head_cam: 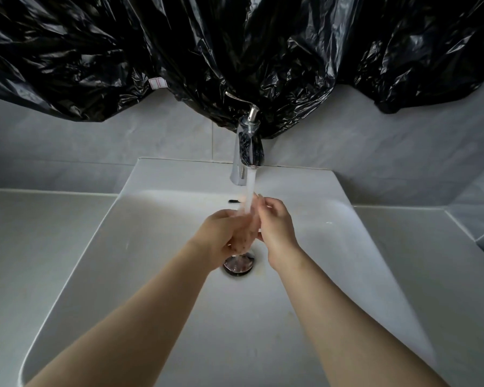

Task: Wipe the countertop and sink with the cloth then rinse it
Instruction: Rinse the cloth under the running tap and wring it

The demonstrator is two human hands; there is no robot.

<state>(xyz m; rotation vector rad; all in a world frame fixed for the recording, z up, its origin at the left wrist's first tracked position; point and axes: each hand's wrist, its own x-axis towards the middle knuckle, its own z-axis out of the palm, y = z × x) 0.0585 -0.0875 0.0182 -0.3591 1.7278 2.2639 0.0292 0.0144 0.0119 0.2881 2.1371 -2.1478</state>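
Observation:
A small pale pinkish cloth (246, 233) with dark specks is bunched between both hands over the white sink (140, 275). My left hand (221, 236) cups it from the left and below. On its right side my right hand (274, 227) presses against it, fingertips pinching its top edge. Water (249, 188) runs from the chrome faucet (248, 152) straight onto the cloth and falls toward the drain (238, 265) just below the hands. Most of the cloth is hidden by the fingers and the stream.
Pale countertop lies to the left (39, 233) and right (408, 241) of the basin. Crinkled black plastic sheeting (235, 51) hangs over the grey tiled wall behind the faucet. A dark overflow slot (234, 201) sits in the back wall of the basin.

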